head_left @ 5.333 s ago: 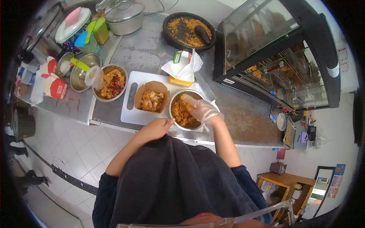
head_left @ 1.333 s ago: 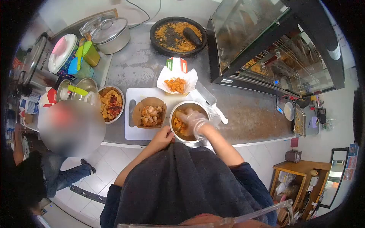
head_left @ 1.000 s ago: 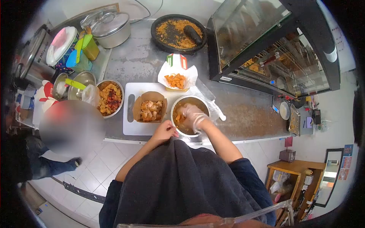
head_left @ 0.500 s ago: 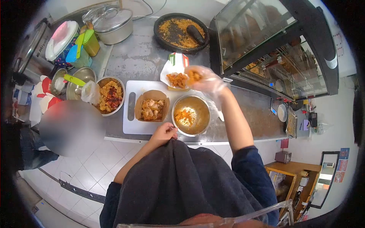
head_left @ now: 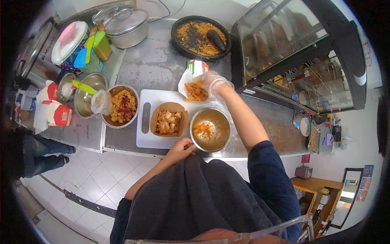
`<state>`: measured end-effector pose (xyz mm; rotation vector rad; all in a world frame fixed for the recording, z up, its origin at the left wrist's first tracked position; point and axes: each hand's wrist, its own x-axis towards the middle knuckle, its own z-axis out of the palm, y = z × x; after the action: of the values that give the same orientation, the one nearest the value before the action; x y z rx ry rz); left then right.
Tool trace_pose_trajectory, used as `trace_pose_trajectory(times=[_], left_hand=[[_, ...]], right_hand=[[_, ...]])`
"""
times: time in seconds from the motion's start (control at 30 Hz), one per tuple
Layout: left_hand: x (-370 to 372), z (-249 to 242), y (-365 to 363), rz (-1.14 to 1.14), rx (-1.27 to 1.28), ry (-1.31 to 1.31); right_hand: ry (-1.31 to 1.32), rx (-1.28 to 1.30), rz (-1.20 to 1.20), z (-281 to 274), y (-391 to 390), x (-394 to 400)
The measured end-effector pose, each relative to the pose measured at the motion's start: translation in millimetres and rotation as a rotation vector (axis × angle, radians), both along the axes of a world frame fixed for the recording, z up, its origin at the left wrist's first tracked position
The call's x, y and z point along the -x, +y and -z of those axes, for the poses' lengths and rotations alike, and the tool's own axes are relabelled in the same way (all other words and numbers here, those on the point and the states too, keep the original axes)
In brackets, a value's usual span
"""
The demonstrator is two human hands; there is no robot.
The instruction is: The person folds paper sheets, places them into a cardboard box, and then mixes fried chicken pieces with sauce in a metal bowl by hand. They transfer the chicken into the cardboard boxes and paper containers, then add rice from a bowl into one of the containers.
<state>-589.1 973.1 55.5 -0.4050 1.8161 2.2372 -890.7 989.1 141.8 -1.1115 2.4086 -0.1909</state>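
Right hand (head_left: 215,84): in a clear plastic glove, fingers down at the right side of the food in the paper-lined box; I cannot tell whether they grasp a piece or have released it
Left hand (head_left: 181,149): bare, fingers curled at the near left rim of the mixing bowl; I cannot tell whether they pinch it
Mixing bowl (head_left: 219,132): upright at the counter's near edge, with orange crumbs (head_left: 203,130) inside, mostly towards its left half
Paper-lined box (head_left: 185,79): beyond the mixing bowl, flap raised at the back, orange pieces (head_left: 197,91) heaped in it under the right hand
Brown box (head_left: 154,122): open on the white cutting board (head_left: 156,143), left of the mixing bowl, filled with pale browned pieces (head_left: 168,122)
Sauced bowl (head_left: 109,124): left of the cutting board, golden food inside with dark red sauce (head_left: 128,107) on top
Stone mortar (head_left: 176,42): farther back, orange crumbs spread over it, black pestle (head_left: 216,40) lying at its right
Glass cabinet (head_left: 280,36): on the right, food visible inside
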Motion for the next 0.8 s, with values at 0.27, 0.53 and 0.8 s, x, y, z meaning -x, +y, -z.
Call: trace_pose_trajectory(times=[0.27, 0.53, 0.8], left_hand=[[14.6, 11.8, 18.2, -0.181, -0.091, 0.047], [13.7, 4.2, 13.9, -0.054, -0.063, -0.004], [6.6, 9.8, 24.9, -0.172, -0.121, 0.021]], right_hand=[[-0.06, -0.126, -0.109, -44.5, 83.5, -87.8], [0.095, 0.041, -0.124, 59.2, 120.3, -156.8], [-0.245, 0.124, 0.287, -10.5, 143.2, -121.4]])
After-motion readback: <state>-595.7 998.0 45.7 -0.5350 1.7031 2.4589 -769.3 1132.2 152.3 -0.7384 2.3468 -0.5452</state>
